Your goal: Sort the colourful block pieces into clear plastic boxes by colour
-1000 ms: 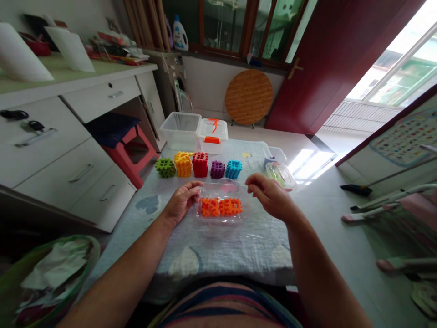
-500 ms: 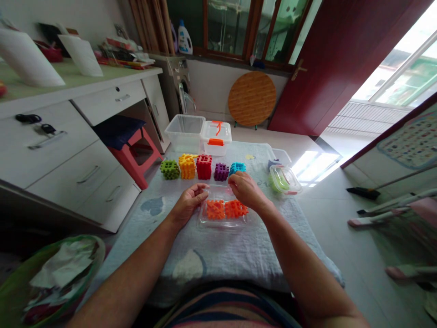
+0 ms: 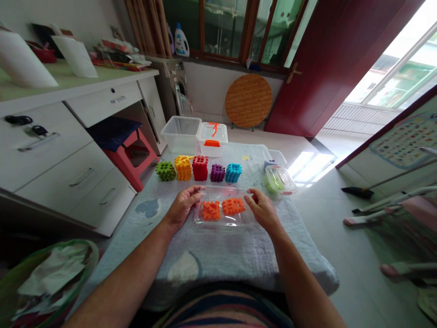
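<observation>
A clear plastic container (image 3: 213, 222) sits on the cloth-covered table in front of me, with two clusters of orange interlocking blocks (image 3: 233, 206) inside. My left hand (image 3: 182, 206) grips its left edge between thumb and fingers. At the opposite side, my right hand (image 3: 263, 210) holds the right edge the same way. Beyond it stands a row of block stacks: green (image 3: 165, 171), yellow (image 3: 183, 167), red (image 3: 200, 168), purple (image 3: 217, 173) and light blue (image 3: 234, 173).
Behind the row are an uncovered clear bin (image 3: 180, 135) and a lidded box (image 3: 212, 139) with an orange latch. A small lidded container (image 3: 280, 179) with something green lies at the right table edge. A pink stool (image 3: 131, 157) stands left, a waste basket (image 3: 92, 257) lower left.
My right hand has moved from above the container's far side, near the light blue blocks, to its right edge. The left hand stays at the left edge. The view has shifted slightly.
</observation>
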Demonstrator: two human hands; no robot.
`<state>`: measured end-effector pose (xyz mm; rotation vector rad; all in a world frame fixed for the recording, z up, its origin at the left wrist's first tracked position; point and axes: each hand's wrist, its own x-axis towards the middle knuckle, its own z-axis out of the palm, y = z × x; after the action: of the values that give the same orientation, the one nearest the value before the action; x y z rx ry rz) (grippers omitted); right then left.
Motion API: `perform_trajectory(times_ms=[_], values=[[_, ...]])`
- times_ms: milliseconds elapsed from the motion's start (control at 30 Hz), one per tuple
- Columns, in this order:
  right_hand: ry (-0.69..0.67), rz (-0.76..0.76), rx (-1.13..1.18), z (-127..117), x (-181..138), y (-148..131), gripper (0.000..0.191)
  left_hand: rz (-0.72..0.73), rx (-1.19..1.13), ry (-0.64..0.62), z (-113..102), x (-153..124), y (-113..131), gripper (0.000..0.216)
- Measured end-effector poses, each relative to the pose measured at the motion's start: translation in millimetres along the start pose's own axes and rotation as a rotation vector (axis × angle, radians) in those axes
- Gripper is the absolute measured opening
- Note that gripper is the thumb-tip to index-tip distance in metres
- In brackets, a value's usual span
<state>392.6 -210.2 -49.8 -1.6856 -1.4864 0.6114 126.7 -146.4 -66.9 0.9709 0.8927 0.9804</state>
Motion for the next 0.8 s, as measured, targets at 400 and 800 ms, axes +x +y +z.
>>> perform_trajectory(times_ms=[400, 800], values=[[-0.086, 0.194, 0.436, 13, 6, 0, 0.035, 0.018, 0.038, 0.010, 3, -1, 1, 0.040], [-0.059, 0.268, 0.662, 15, -1, -14, 0.044, 0.022, -0.005, 0.039, 5, -3, 3, 0.041]])
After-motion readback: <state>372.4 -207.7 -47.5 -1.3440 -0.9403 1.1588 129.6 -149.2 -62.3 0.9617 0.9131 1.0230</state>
